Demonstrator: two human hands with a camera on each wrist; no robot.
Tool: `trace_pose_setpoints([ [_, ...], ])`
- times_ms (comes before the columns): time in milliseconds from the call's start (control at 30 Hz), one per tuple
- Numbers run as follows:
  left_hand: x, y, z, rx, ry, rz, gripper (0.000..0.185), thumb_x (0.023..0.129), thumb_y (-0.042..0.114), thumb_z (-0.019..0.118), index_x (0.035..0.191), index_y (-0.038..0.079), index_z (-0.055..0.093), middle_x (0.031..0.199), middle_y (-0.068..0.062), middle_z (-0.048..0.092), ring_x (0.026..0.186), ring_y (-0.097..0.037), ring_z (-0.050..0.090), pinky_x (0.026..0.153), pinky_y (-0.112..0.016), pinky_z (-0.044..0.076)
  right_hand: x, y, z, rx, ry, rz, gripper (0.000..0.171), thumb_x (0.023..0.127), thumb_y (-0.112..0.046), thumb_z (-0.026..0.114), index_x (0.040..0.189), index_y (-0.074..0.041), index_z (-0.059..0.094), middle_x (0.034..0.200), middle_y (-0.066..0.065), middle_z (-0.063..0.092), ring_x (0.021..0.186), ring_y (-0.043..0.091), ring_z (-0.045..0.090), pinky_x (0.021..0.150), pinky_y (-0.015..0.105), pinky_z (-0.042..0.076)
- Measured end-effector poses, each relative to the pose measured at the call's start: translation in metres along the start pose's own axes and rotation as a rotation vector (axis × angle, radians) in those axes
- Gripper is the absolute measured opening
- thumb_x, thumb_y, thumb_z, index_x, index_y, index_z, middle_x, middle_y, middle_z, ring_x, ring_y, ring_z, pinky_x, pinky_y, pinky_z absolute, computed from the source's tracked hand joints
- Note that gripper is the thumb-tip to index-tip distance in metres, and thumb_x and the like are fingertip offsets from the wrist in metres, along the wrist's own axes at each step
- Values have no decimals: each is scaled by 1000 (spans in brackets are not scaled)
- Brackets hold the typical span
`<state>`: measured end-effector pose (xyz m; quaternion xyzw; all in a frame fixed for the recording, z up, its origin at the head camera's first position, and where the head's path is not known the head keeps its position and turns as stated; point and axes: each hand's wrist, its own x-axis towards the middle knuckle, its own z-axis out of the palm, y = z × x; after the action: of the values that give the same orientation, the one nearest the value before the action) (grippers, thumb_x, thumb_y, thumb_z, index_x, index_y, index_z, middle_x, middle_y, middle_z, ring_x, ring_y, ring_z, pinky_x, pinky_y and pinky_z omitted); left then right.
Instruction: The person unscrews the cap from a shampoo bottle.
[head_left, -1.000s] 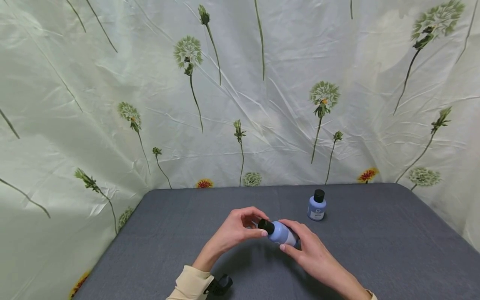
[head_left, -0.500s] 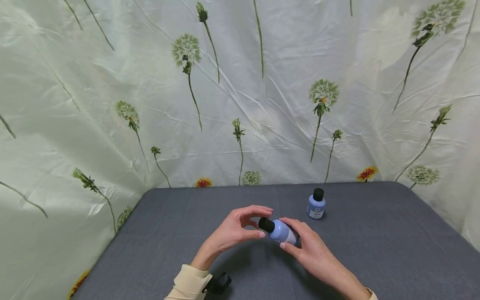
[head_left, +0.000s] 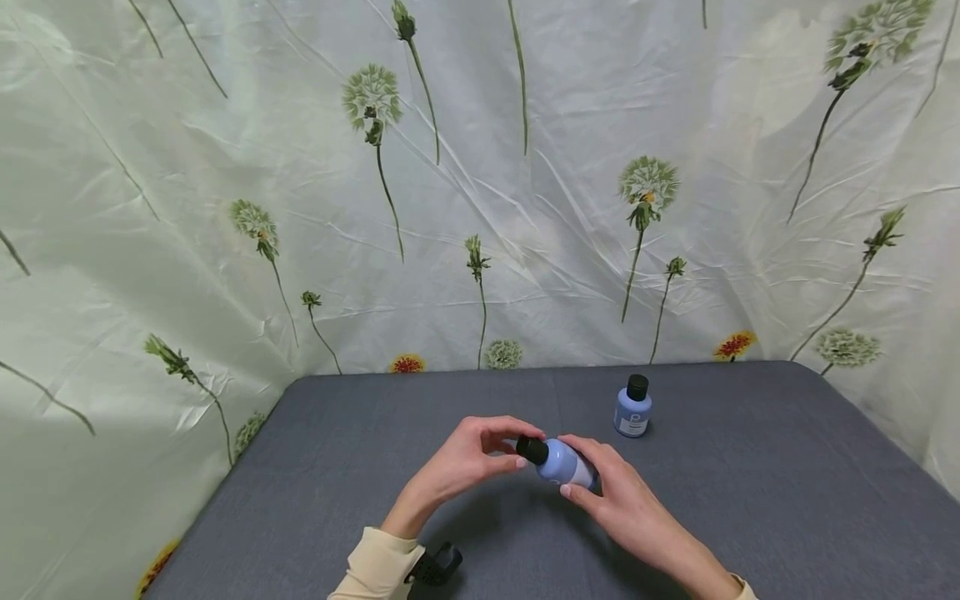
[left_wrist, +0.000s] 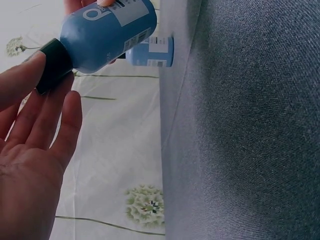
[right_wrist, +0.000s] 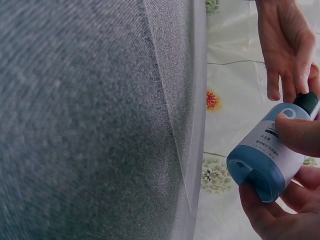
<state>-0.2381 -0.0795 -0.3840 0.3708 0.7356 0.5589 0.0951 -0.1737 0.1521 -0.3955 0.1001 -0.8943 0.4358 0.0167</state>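
Observation:
A small blue bottle [head_left: 564,463] with a white label and a black cap [head_left: 532,450] is held on its side a little above the grey table [head_left: 360,467]. My right hand [head_left: 607,492] grips its body, thumb on the label [right_wrist: 270,137]. My left hand [head_left: 480,458] pinches the cap, fingers above and thumb below; in the left wrist view its fingers [left_wrist: 30,85] lie against the cap [left_wrist: 54,65]. A second, matching blue bottle [head_left: 633,407] stands upright with its cap on, behind and to the right, apart from both hands.
A creased pale cloth [head_left: 480,208] printed with dandelions hangs close behind and beside the table. The table's far edge [head_left: 555,368] meets it. A black wrist mount [head_left: 435,567] shows at my left cuff.
My left fingers, spread off the cap half a second ago, have come back onto it. The right hand and the bottle have barely moved.

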Motion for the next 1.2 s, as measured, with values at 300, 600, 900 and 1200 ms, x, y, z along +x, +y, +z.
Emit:
trace_pose_setpoints([
  [300, 1, 0, 4, 62, 114, -67, 27, 83, 22, 81, 109, 17, 73, 97, 4, 69, 81, -18, 63, 73, -33, 53, -1, -1, 0, -11, 8, -1, 52, 85, -14, 78, 132, -22, 58, 121, 1, 58, 102, 17, 53, 86, 47, 46],
  [600, 1, 0, 5, 117, 111, -67, 27, 86, 27, 79, 113, 24, 73, 102, 7, 69, 89, -19, 64, 77, -35, 53, -1, -2, 0, -13, 6, -2, 52, 85, -14, 78, 132, -22, 58, 121, 0, 57, 102, 17, 53, 87, 47, 45],
  [900, 1, -1, 3, 74, 36, 12, 38, 87, 17, 77, 124, 21, 67, 121, 7, 64, 110, -15, 60, 86, -36, 52, -2, -1, 0, -6, 2, 10, 52, 85, -14, 78, 132, -22, 58, 120, 1, 57, 101, 18, 52, 86, 46, 45],
  [1200, 0, -3, 1, -2, -36, 109, 33, 88, -8, 67, 119, 3, 70, 134, -9, 58, 122, -27, 54, 87, -39, 52, -1, -1, -1, -18, 2, 11, 53, 86, -16, 77, 134, -23, 57, 124, 3, 57, 106, 20, 53, 89, 50, 45],
])
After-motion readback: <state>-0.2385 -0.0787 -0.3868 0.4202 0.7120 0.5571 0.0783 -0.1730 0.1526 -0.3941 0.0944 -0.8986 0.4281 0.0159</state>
